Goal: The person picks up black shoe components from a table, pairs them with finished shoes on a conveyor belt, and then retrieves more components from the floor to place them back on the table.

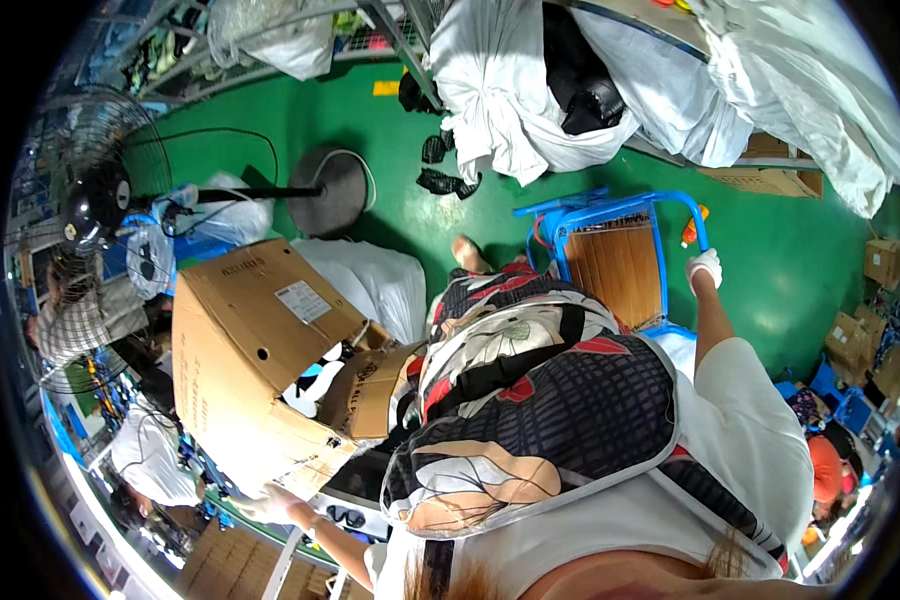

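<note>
My right hand point(706, 268), in a white glove, is closed on the tube of a blue metal-framed chair point(678, 199) with a brown wooden slatted panel. At lower left my left hand point(273, 506), also in a light glove, is beside the lower edge of a large open cardboard box point(240, 400). Its fingers are blurred, so their grip does not show. Inside the box, white, black and light-blue pieces point(317, 380) show through the gap between the flaps. A patterned apron point(560, 410) covers my front.
A black floor fan point(100, 195) with a round base point(328, 190) stands at left, near a white sack point(370, 280). White cloth-covered racks point(510, 85) line the far side. Black scraps point(445, 180) and an orange bottle point(692, 228) lie on the green floor. Other people point(155, 455) work at the left.
</note>
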Demonstrator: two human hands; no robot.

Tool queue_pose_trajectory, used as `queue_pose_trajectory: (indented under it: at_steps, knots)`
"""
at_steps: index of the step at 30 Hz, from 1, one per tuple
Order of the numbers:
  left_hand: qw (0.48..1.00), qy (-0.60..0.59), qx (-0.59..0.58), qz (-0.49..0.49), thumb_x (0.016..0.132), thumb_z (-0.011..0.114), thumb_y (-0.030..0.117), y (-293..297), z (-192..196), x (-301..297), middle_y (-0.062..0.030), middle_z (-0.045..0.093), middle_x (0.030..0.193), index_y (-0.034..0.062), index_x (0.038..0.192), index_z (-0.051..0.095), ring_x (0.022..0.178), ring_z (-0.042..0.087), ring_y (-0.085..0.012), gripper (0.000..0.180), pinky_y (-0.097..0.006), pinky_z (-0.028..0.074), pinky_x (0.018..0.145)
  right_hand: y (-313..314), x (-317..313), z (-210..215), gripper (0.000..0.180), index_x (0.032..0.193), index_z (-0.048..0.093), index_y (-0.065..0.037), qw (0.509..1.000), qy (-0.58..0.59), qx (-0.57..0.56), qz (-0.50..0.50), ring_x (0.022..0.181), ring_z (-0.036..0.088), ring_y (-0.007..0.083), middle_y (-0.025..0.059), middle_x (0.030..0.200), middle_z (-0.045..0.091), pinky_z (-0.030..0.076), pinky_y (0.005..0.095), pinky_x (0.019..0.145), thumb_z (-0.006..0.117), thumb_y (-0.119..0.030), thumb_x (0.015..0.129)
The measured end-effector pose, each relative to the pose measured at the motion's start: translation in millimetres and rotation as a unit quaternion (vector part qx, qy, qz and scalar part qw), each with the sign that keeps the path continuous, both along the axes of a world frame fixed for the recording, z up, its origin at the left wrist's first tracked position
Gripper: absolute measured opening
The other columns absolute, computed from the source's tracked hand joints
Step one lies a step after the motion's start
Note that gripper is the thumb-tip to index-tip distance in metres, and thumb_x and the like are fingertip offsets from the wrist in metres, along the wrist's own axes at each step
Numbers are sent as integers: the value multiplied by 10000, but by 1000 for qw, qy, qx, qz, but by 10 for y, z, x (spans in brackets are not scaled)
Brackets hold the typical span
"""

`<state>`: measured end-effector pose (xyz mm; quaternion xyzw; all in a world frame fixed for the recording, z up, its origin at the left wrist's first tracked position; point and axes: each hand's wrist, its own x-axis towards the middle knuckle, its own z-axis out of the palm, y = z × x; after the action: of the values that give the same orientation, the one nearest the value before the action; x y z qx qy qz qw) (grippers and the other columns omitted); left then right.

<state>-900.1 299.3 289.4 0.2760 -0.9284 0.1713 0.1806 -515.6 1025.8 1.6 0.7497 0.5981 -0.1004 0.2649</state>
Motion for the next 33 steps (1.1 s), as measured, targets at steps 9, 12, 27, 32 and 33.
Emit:
queue_pose_trajectory:
  at_steps: [9,12,27,32,33]
  knots:
    - [831,-42,161,-530,945,520,123,2089,13,-1732,-166,392,1428,115,1446,378,1273,452,-311,520,-427,435,1031,34,-511,146,798,1443,276,-19,999,-26,-17,38,1297,446,332,152,1481,331,438,410,1030,648,-337,813]
    - [822,-126,133,-539,927,544,89,2277,-162,-1934,-160,404,1426,90,1398,445,1298,433,-316,482,-412,393,1060,140,-530,146,848,1465,231,-9,997,-37,-65,34,1341,399,330,150,1524,265,414,395,1066,638,-355,806]
    - [697,-467,210,-502,862,596,157,3066,-479,-2374,-146,516,1293,81,1314,513,1170,510,-353,466,-407,438,982,376,-1011,359,685,1375,463,-51,962,-126,-236,62,1220,544,295,187,1288,571,450,378,990,594,-449,832]
    - [676,-490,197,-514,884,554,228,3463,-869,-2611,-159,545,1194,90,1283,523,1095,541,-359,423,-430,465,900,547,-1382,-311,407,1005,659,-43,896,31,-280,343,976,627,365,200,1042,657,489,443,824,449,-381,918]
    - [667,-497,222,-508,883,556,231,3588,-1012,-2682,-163,547,1189,87,1272,526,1090,541,-364,416,-432,464,898,448,-1881,-285,420,936,667,-50,841,40,-290,455,893,635,375,209,936,670,492,454,777,437,-401,925]
